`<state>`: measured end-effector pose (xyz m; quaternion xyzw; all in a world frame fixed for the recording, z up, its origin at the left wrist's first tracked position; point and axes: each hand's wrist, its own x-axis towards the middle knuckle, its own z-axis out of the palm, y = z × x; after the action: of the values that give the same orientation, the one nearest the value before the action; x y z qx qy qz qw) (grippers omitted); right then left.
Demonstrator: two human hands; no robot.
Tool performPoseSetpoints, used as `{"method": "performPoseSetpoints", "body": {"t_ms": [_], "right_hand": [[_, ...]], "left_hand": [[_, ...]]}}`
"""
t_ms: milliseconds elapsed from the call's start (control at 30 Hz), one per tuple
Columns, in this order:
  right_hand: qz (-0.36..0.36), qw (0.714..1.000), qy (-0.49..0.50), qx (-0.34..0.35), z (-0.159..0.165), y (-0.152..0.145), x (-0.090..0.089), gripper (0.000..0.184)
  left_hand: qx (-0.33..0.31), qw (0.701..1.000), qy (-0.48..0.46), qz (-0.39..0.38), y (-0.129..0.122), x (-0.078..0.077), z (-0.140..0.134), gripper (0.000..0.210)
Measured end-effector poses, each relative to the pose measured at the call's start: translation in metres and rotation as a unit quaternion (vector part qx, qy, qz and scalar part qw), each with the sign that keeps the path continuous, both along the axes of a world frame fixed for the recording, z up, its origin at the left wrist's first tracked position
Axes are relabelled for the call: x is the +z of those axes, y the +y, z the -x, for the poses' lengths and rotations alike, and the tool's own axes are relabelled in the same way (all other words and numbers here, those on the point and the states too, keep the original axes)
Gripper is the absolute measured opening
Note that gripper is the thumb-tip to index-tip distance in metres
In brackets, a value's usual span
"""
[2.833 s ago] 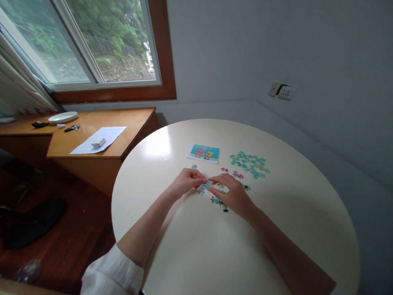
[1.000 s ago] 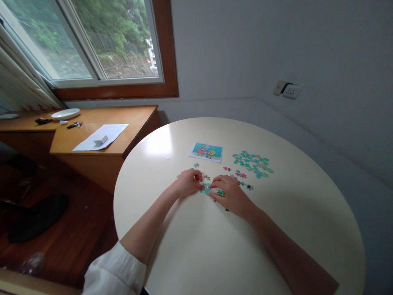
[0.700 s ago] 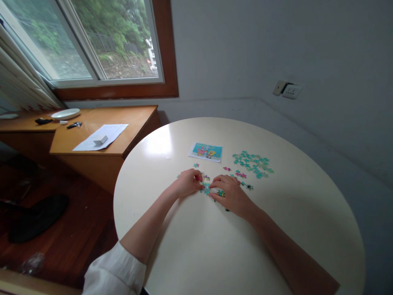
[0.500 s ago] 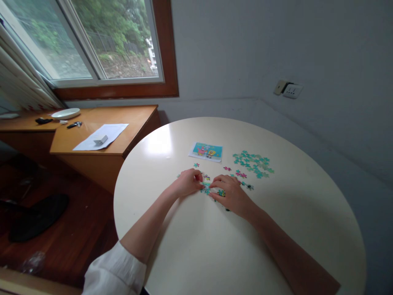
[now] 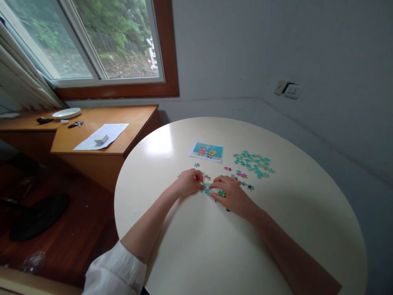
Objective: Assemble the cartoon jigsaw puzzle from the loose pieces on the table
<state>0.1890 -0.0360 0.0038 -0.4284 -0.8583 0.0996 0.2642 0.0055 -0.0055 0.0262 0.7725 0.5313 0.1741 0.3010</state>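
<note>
Several joined jigsaw puzzle pieces [image 5: 206,190], teal and white, lie on the table between my two hands. My left hand [image 5: 189,182] is closed at their left edge, thumb and fingertips pinched on a puzzle piece. From the right, my right hand [image 5: 229,191] curves its fingers and thumb onto the same pieces. A teal and yellow puzzle piece [image 5: 222,193] shows under its palm side. Just beyond the hands are a few loose pieces, among them a pink one [image 5: 227,168] and a teal-pink one [image 5: 197,165]. The fingertips hide part of the joined pieces.
A cartoon picture card [image 5: 208,152] lies beyond my hands on the round white table [image 5: 190,250]. A spread of teal pieces [image 5: 253,164] is at the right. On the wooden desk [image 5: 139,119] at left are paper [image 5: 115,131] and a white plate [image 5: 66,113].
Both hands stay nearly in place over the joined pieces, with only slight finger movement at most. The whole view has shifted very slightly.
</note>
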Motion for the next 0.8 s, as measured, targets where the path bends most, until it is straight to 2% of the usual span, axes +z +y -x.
{"method": "performPoseSetpoints", "body": {"t_ms": [200,433,600,800], "right_hand": [[0.008,1.0,0.012,0.004,0.0006,-0.0013,0.0024,0.012],[0.0,0.999,0.019,0.027,-0.0003,-0.0012,0.0005,0.027],[0.004,0.999,0.022,0.023,-0.001,-0.0005,-0.0031,0.028],[0.006,0.999,0.029,0.023,0.0006,-0.0019,0.0012,0.027]], "left_hand": [[0.0,1.0,0.015,-0.002,-0.0005,0.0019,-0.0003,0.012],[0.002,1.0,0.018,0.003,-0.0028,0.0068,-0.0011,0.013],[0.001,1.0,0.015,0.0,-0.0021,0.0051,-0.001,0.013],[0.003,1.0,0.018,0.003,-0.0026,0.0068,-0.0009,0.012]]}}
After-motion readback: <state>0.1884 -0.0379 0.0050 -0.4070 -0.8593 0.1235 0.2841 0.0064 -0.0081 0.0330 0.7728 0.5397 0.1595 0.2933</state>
